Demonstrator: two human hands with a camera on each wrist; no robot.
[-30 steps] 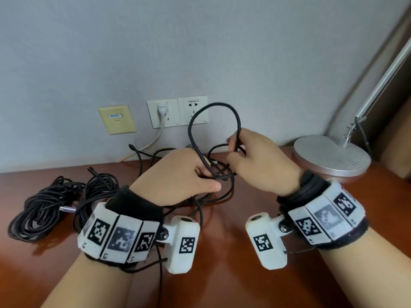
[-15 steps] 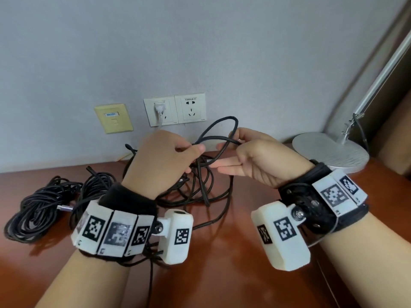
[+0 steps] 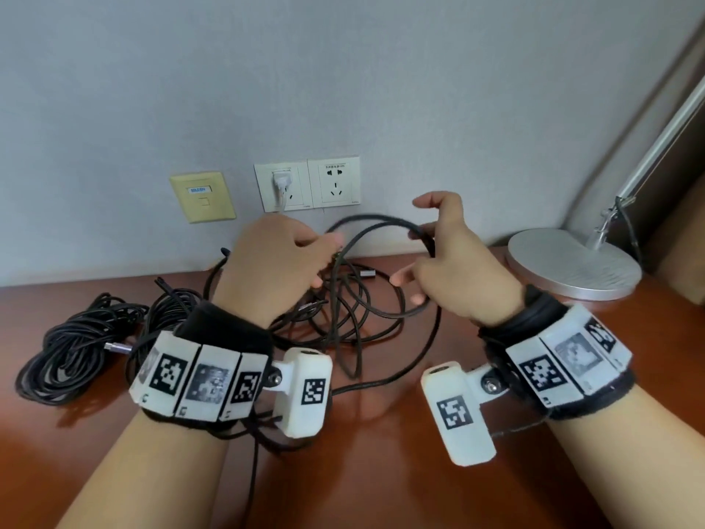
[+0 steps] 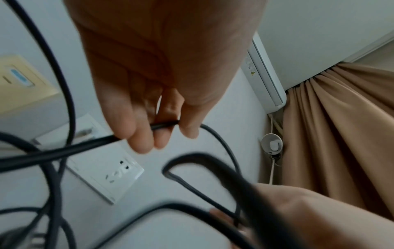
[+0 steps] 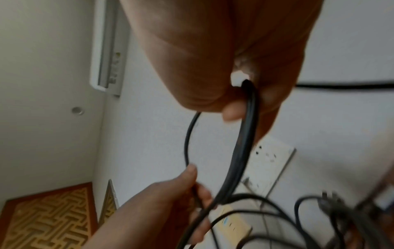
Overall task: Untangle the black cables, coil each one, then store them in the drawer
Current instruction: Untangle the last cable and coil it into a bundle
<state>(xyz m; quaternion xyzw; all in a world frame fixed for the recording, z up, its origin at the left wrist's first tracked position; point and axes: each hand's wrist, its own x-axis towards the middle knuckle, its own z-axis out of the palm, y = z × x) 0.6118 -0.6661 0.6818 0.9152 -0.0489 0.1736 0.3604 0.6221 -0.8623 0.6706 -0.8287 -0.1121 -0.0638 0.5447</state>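
Both hands are raised above the desk [image 3: 381,471] with a strand of black cable [image 3: 377,223] arched between them. The left hand [image 3: 274,261] pinches the strand between thumb and fingertips; the left wrist view confirms the fingers [image 4: 136,128] closed on it. The right hand [image 3: 454,269] holds doubled strands in its curled fingers, with the index finger lifted clear of the cable.

The remaining tangled cables [image 3: 343,307] lie loose on the desk below the hands, near the wall. Two coiled bundles [image 3: 87,349] rest at the left of the desk. No drawer is visible.

Hazards from this position:
- Pulling the hands apart may tighten a crossing in the loose pile into a knot
- Lifting the strand may drag the pile and its connector [image 3: 366,273] across the desk toward the lamp base [image 3: 572,265]
- A strand may snag on the wrist-mounted cameras, since a cable runs close beneath the left wrist
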